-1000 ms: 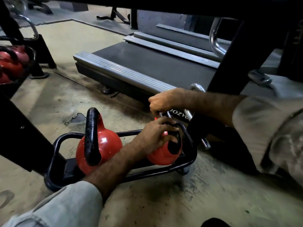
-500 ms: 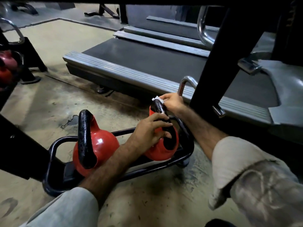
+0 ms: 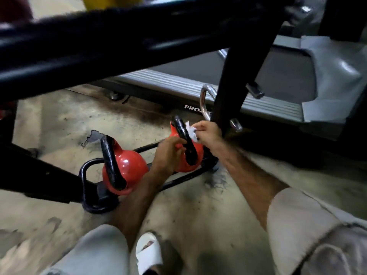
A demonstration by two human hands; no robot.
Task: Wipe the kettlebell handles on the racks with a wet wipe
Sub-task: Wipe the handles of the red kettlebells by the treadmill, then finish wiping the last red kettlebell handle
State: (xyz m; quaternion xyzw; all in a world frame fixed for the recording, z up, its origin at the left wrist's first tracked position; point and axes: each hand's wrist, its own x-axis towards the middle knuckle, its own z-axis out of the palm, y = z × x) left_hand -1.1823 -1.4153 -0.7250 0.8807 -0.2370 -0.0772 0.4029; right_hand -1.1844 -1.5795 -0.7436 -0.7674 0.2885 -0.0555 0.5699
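Note:
Two red kettlebells with black handles sit on the low black rack [image 3: 87,171] at floor level. The left kettlebell [image 3: 129,167] stands untouched. My left hand [image 3: 168,153] rests against the side of the right kettlebell [image 3: 197,153], steadying it. My right hand [image 3: 208,133] pinches a crumpled white wet wipe [image 3: 190,132] and presses it against the upper part of that kettlebell's black handle [image 3: 183,139].
A thick black rack bar [image 3: 139,36] crosses the top of the view, and a black upright post [image 3: 236,76] stands just behind my right hand. A treadmill [image 3: 258,92] lies beyond. My foot in a white sandal [image 3: 149,253] is on the worn concrete floor.
The camera has risen and tilted down, so the rack bar now fills the top. My right hand with the wipe has slid slightly down the right side of the handle.

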